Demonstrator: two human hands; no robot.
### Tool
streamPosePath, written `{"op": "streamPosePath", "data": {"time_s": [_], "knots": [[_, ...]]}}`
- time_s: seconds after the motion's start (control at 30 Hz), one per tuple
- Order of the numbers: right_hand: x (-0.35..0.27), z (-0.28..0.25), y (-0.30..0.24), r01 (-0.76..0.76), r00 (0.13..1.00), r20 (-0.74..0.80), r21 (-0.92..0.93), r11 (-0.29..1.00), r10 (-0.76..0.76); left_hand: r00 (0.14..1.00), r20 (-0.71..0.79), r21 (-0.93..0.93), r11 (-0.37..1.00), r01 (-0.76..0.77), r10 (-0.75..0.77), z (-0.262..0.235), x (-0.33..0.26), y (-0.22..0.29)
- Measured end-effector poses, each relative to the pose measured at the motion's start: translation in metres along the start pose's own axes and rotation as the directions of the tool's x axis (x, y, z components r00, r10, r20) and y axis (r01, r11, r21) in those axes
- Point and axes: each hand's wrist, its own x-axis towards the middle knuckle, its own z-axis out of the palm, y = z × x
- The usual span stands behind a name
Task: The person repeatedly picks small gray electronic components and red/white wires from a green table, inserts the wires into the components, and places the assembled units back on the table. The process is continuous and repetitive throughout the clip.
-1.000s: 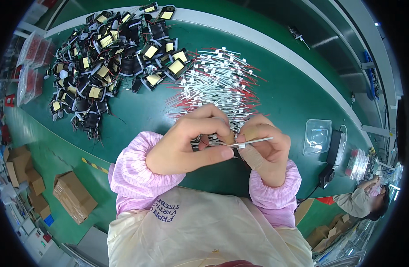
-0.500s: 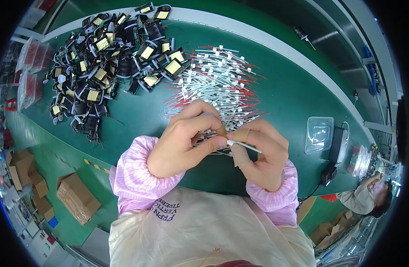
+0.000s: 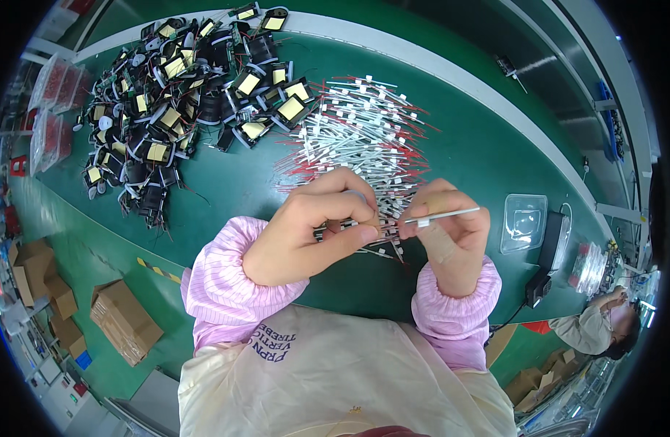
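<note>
My right hand is raised just right of the wire heap, its thumb and fingers pinching a thin white-sleeved wire with a small white block near one end. A bandage-like strip wraps the thumb. Close by on the left, my left hand has its thumb and fingertips pressed together; whatever is between them is hidden. The two hands are slightly apart. Beneath and beyond them spreads a heap of white-sleeved wires with red ends and white blocks.
Black electronic units with yellow pads are piled at the far left of the green table. A clear plastic tray and a black adapter lie on the right. Cardboard boxes stand on the floor. A person sits at lower right.
My right hand has moved right and slightly up, away from my left hand, carrying the white-sleeved wire, which now lies more level. My left hand has shifted only slightly right.
</note>
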Motion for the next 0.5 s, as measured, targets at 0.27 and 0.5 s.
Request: {"op": "streamPosePath", "data": {"time_s": [0.27,0.5], "knots": [[0.001,0.017,0.002,-0.015,1.000,-0.012,-0.119,0.993,0.014,0.989,-0.136,0.134,0.990,-0.044,0.063,0.009,0.000,0.003],[0.002,0.014,-0.002,0.004,1.000,0.024,-0.231,0.973,0.001,0.983,-0.128,0.204,0.973,-0.105,0.132,0.009,-0.001,-0.001]]}}
